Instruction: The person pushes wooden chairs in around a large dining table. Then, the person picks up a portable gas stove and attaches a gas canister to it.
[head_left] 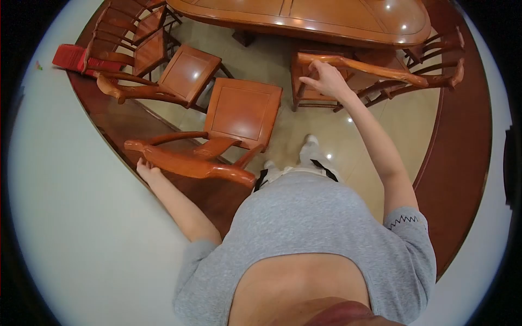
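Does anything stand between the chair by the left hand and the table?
Nothing visible does: only floor shows between the chair by the left hand and the table. A second chair stands close on its left, beside that gap rather than in it.

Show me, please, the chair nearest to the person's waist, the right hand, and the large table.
Nearest chair (pixel 242 111): head view, on its seat panel.
Right hand (pixel 328 81): head view, on the back of the hand.
Large table (pixel 321 19): head view, on its bare top.
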Demonstrator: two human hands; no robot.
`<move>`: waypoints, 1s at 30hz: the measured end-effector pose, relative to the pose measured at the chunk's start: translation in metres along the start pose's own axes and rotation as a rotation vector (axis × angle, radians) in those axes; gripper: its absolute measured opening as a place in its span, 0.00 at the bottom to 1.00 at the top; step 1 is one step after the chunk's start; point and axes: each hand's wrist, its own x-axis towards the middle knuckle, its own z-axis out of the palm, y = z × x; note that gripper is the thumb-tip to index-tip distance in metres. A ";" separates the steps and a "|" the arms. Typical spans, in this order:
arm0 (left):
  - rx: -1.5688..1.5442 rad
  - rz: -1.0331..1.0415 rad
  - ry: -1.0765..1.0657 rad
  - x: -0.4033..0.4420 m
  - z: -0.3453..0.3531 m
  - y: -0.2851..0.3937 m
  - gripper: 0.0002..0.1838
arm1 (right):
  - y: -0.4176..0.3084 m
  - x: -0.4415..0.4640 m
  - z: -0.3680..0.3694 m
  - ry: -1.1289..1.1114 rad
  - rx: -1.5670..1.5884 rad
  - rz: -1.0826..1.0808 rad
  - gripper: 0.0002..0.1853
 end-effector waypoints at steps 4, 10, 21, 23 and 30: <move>0.017 0.107 0.101 -0.098 0.026 0.011 0.32 | 0.036 -0.014 -0.036 0.202 0.000 -0.143 0.19; 0.241 0.395 -0.020 -0.243 0.133 -0.019 0.21 | 0.132 0.018 -0.095 0.466 -0.292 -0.183 0.16; 0.912 0.803 -0.804 -0.418 0.308 -0.251 0.22 | 0.172 0.001 -0.108 -0.056 -0.161 0.037 0.32; 0.937 0.787 -0.749 -0.439 0.301 -0.250 0.21 | 0.177 -0.011 -0.098 -0.012 -0.187 -0.019 0.32; 0.822 0.673 -0.799 -0.446 0.240 -0.252 0.15 | 0.158 -0.070 -0.089 0.081 -0.207 -0.070 0.29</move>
